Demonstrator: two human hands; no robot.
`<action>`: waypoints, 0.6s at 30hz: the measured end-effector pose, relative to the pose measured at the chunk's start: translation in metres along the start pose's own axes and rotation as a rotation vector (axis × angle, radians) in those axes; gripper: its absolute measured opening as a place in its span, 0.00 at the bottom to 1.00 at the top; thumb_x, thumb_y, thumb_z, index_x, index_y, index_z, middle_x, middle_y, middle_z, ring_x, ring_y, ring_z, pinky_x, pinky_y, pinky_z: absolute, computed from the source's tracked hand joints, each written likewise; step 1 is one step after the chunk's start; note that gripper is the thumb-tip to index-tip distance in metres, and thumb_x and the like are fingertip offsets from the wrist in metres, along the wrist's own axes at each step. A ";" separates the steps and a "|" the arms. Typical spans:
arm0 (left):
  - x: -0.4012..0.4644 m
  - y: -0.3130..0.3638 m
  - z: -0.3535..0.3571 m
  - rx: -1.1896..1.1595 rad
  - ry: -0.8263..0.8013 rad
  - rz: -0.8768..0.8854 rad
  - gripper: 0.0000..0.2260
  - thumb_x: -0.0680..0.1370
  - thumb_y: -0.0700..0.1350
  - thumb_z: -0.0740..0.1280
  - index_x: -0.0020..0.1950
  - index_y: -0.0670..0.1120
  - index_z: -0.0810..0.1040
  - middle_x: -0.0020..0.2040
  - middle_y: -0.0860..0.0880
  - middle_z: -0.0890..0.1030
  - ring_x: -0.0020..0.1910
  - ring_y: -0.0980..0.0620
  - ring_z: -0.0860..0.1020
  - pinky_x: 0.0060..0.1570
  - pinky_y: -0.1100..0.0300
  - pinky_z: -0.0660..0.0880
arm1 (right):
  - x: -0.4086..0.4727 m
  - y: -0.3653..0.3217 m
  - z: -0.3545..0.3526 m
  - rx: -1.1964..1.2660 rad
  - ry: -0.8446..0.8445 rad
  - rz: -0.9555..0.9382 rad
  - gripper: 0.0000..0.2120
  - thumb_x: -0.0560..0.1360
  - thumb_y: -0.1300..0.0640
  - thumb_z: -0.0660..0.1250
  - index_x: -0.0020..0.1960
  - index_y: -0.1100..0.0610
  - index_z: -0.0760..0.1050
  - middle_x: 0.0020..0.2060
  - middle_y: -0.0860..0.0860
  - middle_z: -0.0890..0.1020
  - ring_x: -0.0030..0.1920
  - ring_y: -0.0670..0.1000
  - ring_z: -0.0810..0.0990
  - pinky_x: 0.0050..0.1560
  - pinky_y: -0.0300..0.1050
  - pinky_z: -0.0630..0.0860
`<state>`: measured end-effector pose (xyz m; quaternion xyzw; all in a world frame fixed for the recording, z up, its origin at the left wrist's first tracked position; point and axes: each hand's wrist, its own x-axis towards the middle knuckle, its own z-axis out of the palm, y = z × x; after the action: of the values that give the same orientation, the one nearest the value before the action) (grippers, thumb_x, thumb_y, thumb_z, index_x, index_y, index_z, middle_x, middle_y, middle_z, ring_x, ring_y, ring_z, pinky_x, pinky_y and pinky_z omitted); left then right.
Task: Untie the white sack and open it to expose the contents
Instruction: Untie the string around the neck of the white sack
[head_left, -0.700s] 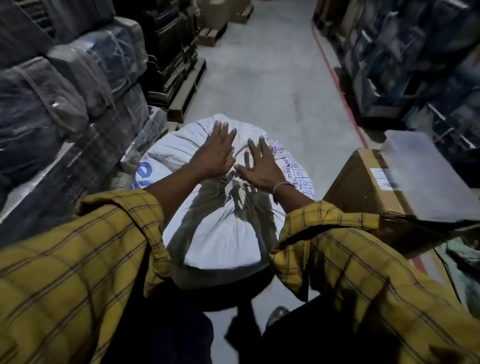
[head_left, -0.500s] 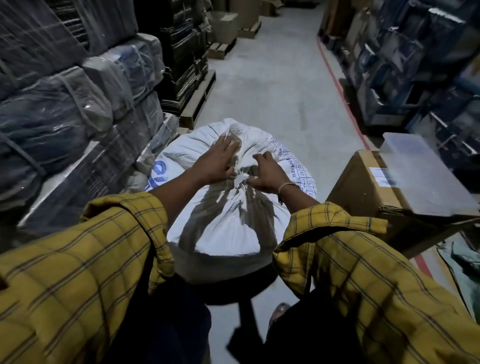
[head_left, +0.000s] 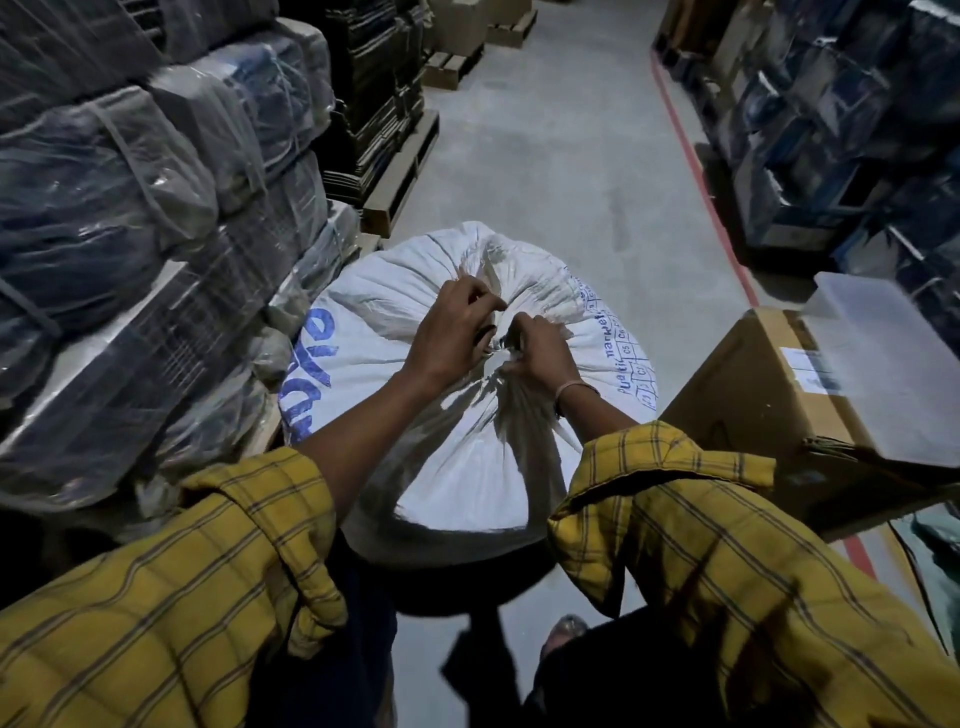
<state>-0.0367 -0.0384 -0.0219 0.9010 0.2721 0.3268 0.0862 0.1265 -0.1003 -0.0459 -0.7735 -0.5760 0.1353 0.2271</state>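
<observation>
Clearly early in the job: mouth of the white sack (head_left: 457, 426) gathered tight and knotted, nothing of the contents showing.

From the left edge inward:

- At nine o'clock, stacked plastic-wrapped bales (head_left: 130, 249) on a low platform, touching or nearly touching the sack's left flank; cannot tell which.
- At seven o'clock, a yellow checked sleeve (head_left: 171, 597), rolled to the elbow, bare forearm reaching up toward centre.
- At centre, the sack, full and rounded, standing upright on the concrete floor (head_left: 545, 171) just in front of the person's legs, blue lettering on its left and right shoulders.
- Left hand (head_left: 452, 332) curled over the bunched neck of the sack from the ten o'clock side, fingers closed and pinching the gathered fabric.
- Between the two hands, the knot (head_left: 500, 347), small and pale, mostly hidden; whether any loop is already loosened cannot be told.
- Right hand (head_left: 535, 353) just beside the left, touching the same bunch from the four o'clock side, fingers clamped on the tie, a thin bangle at the wrist.
- At three o'clock, a cardboard box (head_left: 769, 400) with a white label, near the sack but apart from it, a translucent plastic lid (head_left: 883, 374) lying on top.
- At one o'clock, dim shelving (head_left: 831, 130) behind a red floor line (head_left: 701, 176).

Judged from this: grip taken, untying barely begun. Still to do: working the knot free, pulling the tie off, spreading the mouth wide.
</observation>
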 end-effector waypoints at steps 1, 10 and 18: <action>-0.002 0.000 0.004 -0.033 0.023 -0.019 0.17 0.75 0.36 0.74 0.63 0.43 0.81 0.61 0.42 0.76 0.60 0.41 0.76 0.54 0.47 0.80 | 0.001 0.004 0.001 0.030 0.040 -0.012 0.16 0.63 0.61 0.76 0.47 0.57 0.75 0.44 0.57 0.81 0.46 0.59 0.79 0.42 0.50 0.73; -0.002 0.009 0.021 -0.090 0.173 0.033 0.14 0.77 0.36 0.70 0.62 0.42 0.81 0.66 0.41 0.76 0.64 0.41 0.74 0.63 0.51 0.76 | 0.003 0.009 -0.015 0.094 0.294 -0.097 0.11 0.66 0.57 0.73 0.46 0.52 0.74 0.36 0.48 0.81 0.38 0.54 0.79 0.40 0.50 0.77; 0.015 0.009 0.040 -0.290 0.077 -0.170 0.16 0.76 0.35 0.70 0.63 0.43 0.79 0.55 0.45 0.83 0.54 0.43 0.80 0.56 0.50 0.77 | 0.012 0.015 -0.018 0.075 0.357 -0.153 0.09 0.69 0.58 0.71 0.47 0.55 0.75 0.37 0.50 0.81 0.38 0.54 0.78 0.39 0.50 0.75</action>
<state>0.0026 -0.0371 -0.0413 0.8396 0.3004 0.3883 0.2324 0.1511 -0.0956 -0.0377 -0.7301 -0.5783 -0.0002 0.3641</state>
